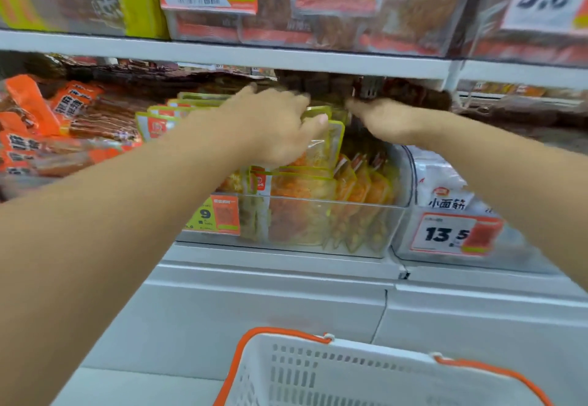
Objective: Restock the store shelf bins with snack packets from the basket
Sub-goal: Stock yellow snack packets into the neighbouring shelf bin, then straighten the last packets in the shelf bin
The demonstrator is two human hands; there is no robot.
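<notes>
Now, from the head view, my left hand (280, 125) pinches a green-edged snack packet (324, 146), thumb on its top edge, over the clear bin (318, 214). It stands upright, long axis near vertical, top edge toward the shelf above, touching the packets packed below. My right hand (386, 119) reaches deep over the bin, palm down; blur hides its fingers, so I cannot tell its grip. White basket (350, 373) sits below.

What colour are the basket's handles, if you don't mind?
Orange, on a white basket; handles clearest in the head view.
</notes>
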